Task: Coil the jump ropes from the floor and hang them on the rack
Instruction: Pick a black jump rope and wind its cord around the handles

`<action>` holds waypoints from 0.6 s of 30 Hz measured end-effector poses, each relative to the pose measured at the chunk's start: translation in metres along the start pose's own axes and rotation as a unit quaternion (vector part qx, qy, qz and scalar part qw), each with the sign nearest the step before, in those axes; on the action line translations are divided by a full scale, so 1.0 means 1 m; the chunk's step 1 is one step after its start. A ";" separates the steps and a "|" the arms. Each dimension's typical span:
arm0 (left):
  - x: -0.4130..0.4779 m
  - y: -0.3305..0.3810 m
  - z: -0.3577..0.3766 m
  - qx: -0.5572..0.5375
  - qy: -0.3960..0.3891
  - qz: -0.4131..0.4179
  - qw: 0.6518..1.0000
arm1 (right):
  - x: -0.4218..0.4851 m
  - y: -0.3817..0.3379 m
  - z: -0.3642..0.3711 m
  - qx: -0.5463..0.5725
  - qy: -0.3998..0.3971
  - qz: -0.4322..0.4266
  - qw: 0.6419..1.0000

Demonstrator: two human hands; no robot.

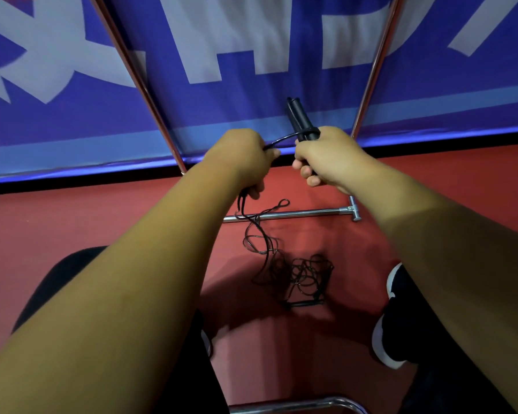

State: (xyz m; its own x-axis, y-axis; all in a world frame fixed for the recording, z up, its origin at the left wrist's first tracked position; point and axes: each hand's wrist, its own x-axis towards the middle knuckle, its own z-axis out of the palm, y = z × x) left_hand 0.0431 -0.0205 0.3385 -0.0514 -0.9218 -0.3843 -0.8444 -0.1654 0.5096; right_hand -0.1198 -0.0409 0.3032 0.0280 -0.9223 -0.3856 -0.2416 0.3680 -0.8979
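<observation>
My right hand [323, 156] grips a black jump rope handle [298, 118] that sticks up and away from me. A thin black cord [281, 139] runs from the handle to my left hand [245, 156], which is curled round it. Below my left hand the cord hangs down to the red floor, where it lies in a loose tangled heap [299, 274] with another black handle [304, 303] beside it. The chrome rack's two uprights [138, 85] rise on either side, and its low crossbar [290, 214] lies beyond the heap.
A blue banner with white letters [251, 49] stands behind the rack. My black shoe with a white sole [398, 318] is at the right, a dark trouser leg [57, 282] at the left. Another chrome bar [296, 403] crosses the bottom edge.
</observation>
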 end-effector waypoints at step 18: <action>0.020 -0.024 -0.007 0.012 0.052 0.078 0.996 | -0.004 -0.023 -0.011 0.139 -0.005 -0.035 0.990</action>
State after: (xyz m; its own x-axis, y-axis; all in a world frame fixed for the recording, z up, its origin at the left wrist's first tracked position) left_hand 0.0661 -0.0378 0.3241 -0.1287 -0.9671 -0.2195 -0.8429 -0.0099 0.5379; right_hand -0.1252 -0.0472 0.3274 0.0448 -0.9460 -0.3212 0.0382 0.3229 -0.9457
